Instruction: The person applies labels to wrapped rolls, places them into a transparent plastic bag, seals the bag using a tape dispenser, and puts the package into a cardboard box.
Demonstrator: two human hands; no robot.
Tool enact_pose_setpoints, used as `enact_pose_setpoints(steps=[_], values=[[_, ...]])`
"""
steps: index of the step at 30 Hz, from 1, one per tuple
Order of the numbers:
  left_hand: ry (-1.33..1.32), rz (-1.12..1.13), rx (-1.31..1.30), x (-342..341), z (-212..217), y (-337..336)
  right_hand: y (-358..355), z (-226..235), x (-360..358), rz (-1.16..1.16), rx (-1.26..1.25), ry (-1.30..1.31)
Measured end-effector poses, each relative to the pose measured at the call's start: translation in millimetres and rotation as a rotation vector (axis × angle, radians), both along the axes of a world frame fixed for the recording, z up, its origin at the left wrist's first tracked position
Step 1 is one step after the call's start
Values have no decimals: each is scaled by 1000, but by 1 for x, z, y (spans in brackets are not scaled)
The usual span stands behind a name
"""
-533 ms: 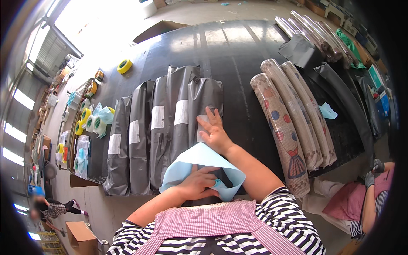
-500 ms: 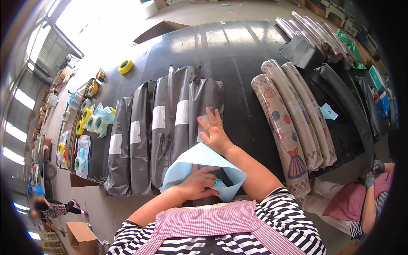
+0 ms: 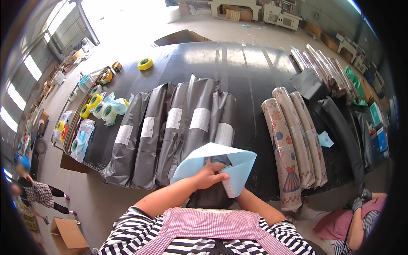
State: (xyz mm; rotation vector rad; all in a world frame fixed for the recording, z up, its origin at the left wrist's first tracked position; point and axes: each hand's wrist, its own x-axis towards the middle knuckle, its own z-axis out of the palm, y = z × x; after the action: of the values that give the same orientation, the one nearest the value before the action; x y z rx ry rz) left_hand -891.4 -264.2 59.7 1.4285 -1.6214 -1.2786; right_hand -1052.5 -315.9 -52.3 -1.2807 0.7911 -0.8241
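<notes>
My left hand (image 3: 211, 174) is closed on a looped light blue sheet (image 3: 212, 152), with the thumb lying across its inner side. My right forearm (image 3: 259, 204) runs up behind that sheet, which hides the right hand and its fingers. A white strip shows at the sheet's lower right corner. Beneath the sheet lies the rightmost of several long grey plastic bags (image 3: 199, 102), with a white label (image 3: 224, 134) on it. The other bags, side by side to its left, each carry a white label too.
Clear-wrapped patterned rolls (image 3: 282, 148) lie to the right, beside a black sleeve (image 3: 346, 136) and a blue scrap (image 3: 325, 139). Tape rolls (image 3: 109, 114) cluster at the left; a yellow tape roll (image 3: 145, 64) sits farther back. A gloved co-worker (image 3: 355, 221) is at the right.
My right hand, spread over the rightmost bag's label before, has drawn back behind the blue sheet. My left hand has turned and now grips the sheet. The view has shifted.
</notes>
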Motion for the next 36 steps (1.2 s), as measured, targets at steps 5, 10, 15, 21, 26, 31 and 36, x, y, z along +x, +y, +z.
enact_pose_setpoints(steps=[5,10,15,21,26,31,36], values=[[804,228,74,10,-36,-67,-51,69,6,-149,177,-259],[824,230,95,-12,-32,-52,-68,4,-14,-227,217,-315],[802,259,-49,24,55,-1,-50,87,-26,-77,143,25],[428,473,-10,119,120,104,-33,172,-19,-156,-384,-100],[-33,266,-200,157,156,166,22,266,124,664,-857,-139],[-160,339,-164,209,159,209,70,265,219,1115,-391,293],[51,313,-265,287,134,252,132,267,293,1038,-379,348]])
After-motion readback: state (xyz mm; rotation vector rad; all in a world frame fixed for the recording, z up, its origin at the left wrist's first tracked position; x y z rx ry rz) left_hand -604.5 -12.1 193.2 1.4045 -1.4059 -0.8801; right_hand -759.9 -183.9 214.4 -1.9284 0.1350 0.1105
